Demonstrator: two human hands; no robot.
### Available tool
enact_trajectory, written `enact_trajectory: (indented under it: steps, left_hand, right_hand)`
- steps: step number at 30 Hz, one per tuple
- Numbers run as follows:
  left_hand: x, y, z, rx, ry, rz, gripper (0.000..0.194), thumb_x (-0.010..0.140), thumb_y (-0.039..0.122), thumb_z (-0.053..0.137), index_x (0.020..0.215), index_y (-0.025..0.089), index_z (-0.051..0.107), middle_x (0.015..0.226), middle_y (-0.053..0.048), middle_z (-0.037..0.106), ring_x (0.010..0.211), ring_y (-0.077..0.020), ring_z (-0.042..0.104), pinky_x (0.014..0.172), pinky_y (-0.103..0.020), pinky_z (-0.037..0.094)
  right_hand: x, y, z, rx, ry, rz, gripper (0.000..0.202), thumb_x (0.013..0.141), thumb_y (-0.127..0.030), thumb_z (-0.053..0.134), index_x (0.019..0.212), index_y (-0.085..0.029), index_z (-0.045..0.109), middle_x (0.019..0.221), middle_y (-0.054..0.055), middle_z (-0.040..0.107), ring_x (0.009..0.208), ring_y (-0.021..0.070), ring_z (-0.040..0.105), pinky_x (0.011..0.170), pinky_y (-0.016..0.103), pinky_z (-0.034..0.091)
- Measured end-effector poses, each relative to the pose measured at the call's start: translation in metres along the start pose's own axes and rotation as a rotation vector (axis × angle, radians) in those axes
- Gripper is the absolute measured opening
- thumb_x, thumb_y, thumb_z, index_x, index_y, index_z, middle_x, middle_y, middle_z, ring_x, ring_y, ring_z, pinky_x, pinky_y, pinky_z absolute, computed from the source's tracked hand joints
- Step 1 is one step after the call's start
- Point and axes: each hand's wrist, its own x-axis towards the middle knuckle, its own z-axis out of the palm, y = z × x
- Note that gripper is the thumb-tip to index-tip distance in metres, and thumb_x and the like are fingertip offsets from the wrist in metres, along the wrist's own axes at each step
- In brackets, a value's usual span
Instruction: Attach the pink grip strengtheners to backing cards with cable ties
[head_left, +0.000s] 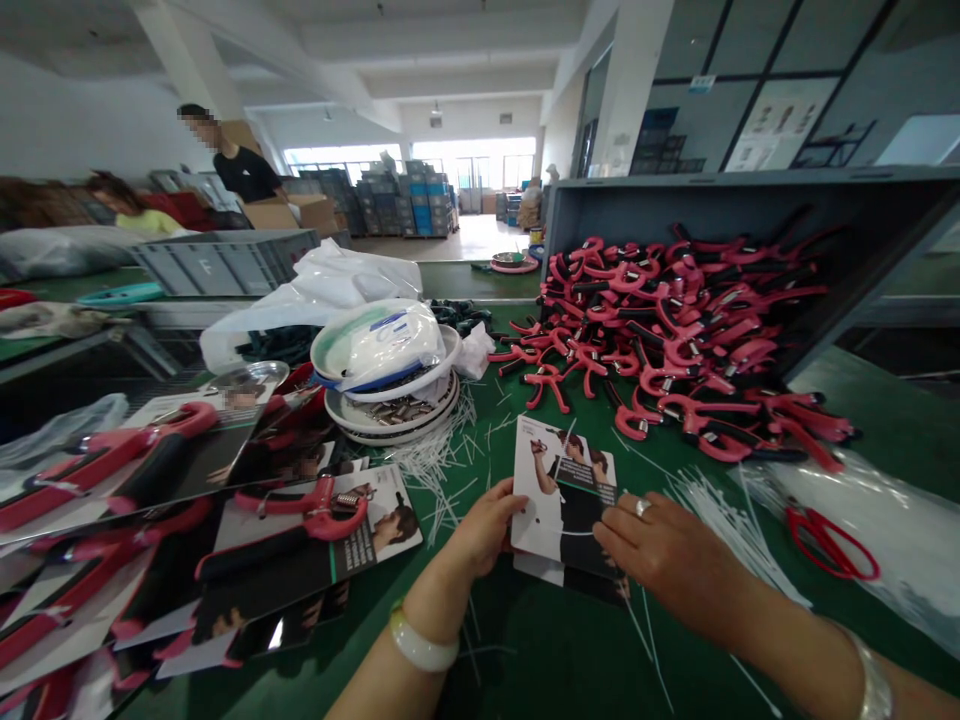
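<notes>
My left hand (491,525) is closed on the left edge of a printed cardboard packaging card (538,495), thumb on its face; another card shows beneath it. A white cable tie (576,532) runs across the card's lower part to the fingertips of my right hand (652,545), which are pinched together at the right edge. To the left, pink-and-black hand grip exercisers lie fastened to similar cards; the nearest hand grip (326,510) has a metal spring. Loose white cable ties (731,520) are spread right of my right hand.
A tipped grey crate (739,178) spills many loose pink hand grips (660,320) onto the green table. Stacked round trays (345,425) hold small metal springs. Red-handled scissors (832,545) lie on a plastic bag (900,530). Two other people are in the far left background, near another grey crate (225,262).
</notes>
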Motion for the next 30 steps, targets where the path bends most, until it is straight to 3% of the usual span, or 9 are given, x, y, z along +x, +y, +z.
enact_trajectory:
  steps: [9, 13, 16, 19, 22, 25, 30]
  left_hand:
    - [-0.004, 0.002, 0.005, -0.017, 0.001, 0.046, 0.038, 0.070, 0.031, 0.062, 0.106, 0.018, 0.059, 0.082, -0.003, 0.065, 0.064, -0.0160, 0.060, 0.051, -0.024, 0.045]
    - [-0.009, 0.007, 0.009, -0.143, -0.104, 0.057, 0.033, 0.074, 0.035, 0.056, 0.099, 0.015, 0.065, 0.099, -0.009, 0.064, 0.079, -0.0181, 0.058, 0.055, -0.025, 0.048]
    - [-0.009, 0.005, 0.009, -0.157, -0.193, 0.037, 0.039, 0.067, 0.021, 0.059, 0.105, 0.016, 0.064, 0.104, -0.009, 0.063, 0.075, -0.0143, 0.058, 0.057, -0.023, 0.049]
    - [-0.006, -0.003, 0.010, -0.014, -0.214, 0.024, 0.064, 0.063, 0.013, 0.063, 0.125, 0.026, 0.051, 0.106, -0.006, 0.061, 0.070, -0.0130, 0.060, 0.052, -0.022, 0.048]
    - [-0.002, -0.012, 0.011, 0.165, -0.211, 0.012, 0.069, 0.067, 0.017, 0.064, 0.132, 0.026, 0.044, 0.088, -0.004, 0.063, 0.059, -0.0119, 0.059, 0.045, -0.020, 0.045]
    - [0.001, -0.015, 0.012, 0.255, -0.154, 0.030, 0.059, 0.068, 0.019, 0.063, 0.127, 0.018, 0.051, 0.066, 0.002, 0.057, 0.046, -0.0071, 0.051, 0.042, -0.017, 0.041]
    - [-0.001, -0.013, 0.017, 0.247, -0.185, 0.042, 0.059, 0.066, 0.020, 0.065, 0.124, 0.020, 0.054, 0.067, 0.002, 0.058, 0.045, -0.0058, 0.050, 0.041, -0.015, 0.040]
  right_hand:
    - [0.007, 0.005, 0.000, -0.040, 0.011, -0.040, 0.021, 0.072, 0.000, 0.050, 0.074, -0.017, 0.062, 0.071, 0.004, 0.066, 0.066, 0.0191, 0.056, 0.063, 0.033, 0.036]
    - [0.007, 0.001, 0.016, -0.007, 0.062, -0.036, 0.019, 0.075, -0.004, 0.051, 0.082, -0.015, 0.064, 0.075, 0.006, 0.067, 0.070, 0.0206, 0.057, 0.063, 0.034, 0.039]
    - [-0.003, -0.008, 0.037, 0.047, 0.172, 0.009, 0.020, 0.081, -0.005, 0.047, 0.086, -0.012, 0.065, 0.078, 0.007, 0.068, 0.070, 0.0194, 0.058, 0.060, 0.032, 0.041]
    - [-0.017, -0.016, 0.059, 0.111, 0.287, 0.082, 0.026, 0.087, -0.005, 0.041, 0.092, -0.011, 0.065, 0.082, 0.008, 0.069, 0.075, 0.0179, 0.059, 0.065, 0.031, 0.045]
    - [-0.027, -0.022, 0.071, 0.173, 0.327, 0.159, 0.027, 0.088, -0.006, 0.040, 0.095, -0.014, 0.065, 0.087, 0.007, 0.070, 0.082, 0.0177, 0.059, 0.074, 0.033, 0.046]
    - [-0.029, -0.034, 0.066, 0.239, 0.282, 0.267, 0.028, 0.087, -0.008, 0.041, 0.097, -0.016, 0.065, 0.091, 0.005, 0.070, 0.085, 0.0172, 0.059, 0.080, 0.033, 0.045]
    - [-0.023, -0.066, 0.050, 0.252, 0.169, 0.562, 0.032, 0.081, -0.031, 0.054, 0.108, -0.016, 0.062, 0.108, 0.010, 0.066, 0.101, 0.0253, 0.055, 0.098, 0.047, 0.032]
